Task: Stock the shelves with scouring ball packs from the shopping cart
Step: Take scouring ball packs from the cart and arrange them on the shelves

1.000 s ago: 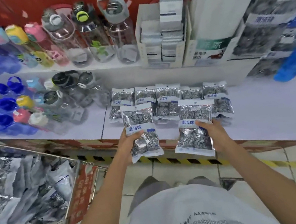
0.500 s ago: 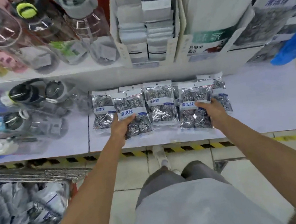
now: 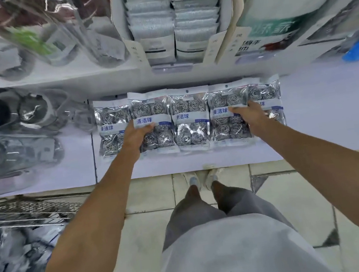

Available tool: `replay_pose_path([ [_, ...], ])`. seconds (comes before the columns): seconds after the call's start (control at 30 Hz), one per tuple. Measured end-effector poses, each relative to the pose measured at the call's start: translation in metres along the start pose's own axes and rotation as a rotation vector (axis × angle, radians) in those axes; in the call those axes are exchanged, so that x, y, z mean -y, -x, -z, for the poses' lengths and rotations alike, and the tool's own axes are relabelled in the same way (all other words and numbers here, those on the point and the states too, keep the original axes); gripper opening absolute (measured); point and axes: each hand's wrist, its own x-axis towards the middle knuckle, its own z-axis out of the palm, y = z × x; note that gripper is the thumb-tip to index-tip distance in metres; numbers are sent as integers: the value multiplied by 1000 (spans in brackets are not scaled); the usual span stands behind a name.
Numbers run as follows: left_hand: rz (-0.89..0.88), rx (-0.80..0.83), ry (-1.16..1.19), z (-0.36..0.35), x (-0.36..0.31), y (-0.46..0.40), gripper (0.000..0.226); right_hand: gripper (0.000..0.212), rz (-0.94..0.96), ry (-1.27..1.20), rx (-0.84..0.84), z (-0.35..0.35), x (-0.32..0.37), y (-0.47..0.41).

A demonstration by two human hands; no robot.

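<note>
1. Nearest the camera, a grey shirt with printed lettering and grey shorts hang over pale glossy floor tiles (image 3: 294, 200).
2. At the lower left stands the shopping cart (image 3: 24, 213), its thin metal wire rim above crinkled silvery packs, blurred.
3. Both bare forearms reach out to the lower shelf (image 3: 330, 111), a flat, smooth white board.
4. The left hand (image 3: 137, 135) grips the left pack (image 3: 152, 119), thumb laid across its white label and fingers hidden beneath.
5. The right hand (image 3: 250, 115) grips the right pack (image 3: 228, 113) in the same way, thumb on the label near its right edge. The hands are well apart, with one pack between them.
6. Each pack is a clear, shiny rectangular bag of coiled steel-wire balls. Its long axis runs front to back, with the white header toward the shelf's rear.
7. The packs form a row of five, edges overlapping, lying flat on the shelf.
8. Farther left lie clear plastic bottles (image 3: 13, 125) on their sides.
9. Above, the upper shelf carries a white cardboard box (image 3: 172, 22) of stacked flat grey packets.
</note>
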Motion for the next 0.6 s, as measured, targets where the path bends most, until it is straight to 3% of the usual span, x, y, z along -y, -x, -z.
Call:
replay_pose_path([
  [0.23, -131, -24, -116, 2, -2, -11, 84, 81, 104, 232, -97, -13, 4, 0],
  [0.37, -170, -61, -231, 1, 3, -10, 91, 66, 168, 379, -154, -14, 1, 7],
  [0.6, -216, -70, -292, 2, 1, 1, 79, 67, 261, 529, -137, -4, 7, 35],
])
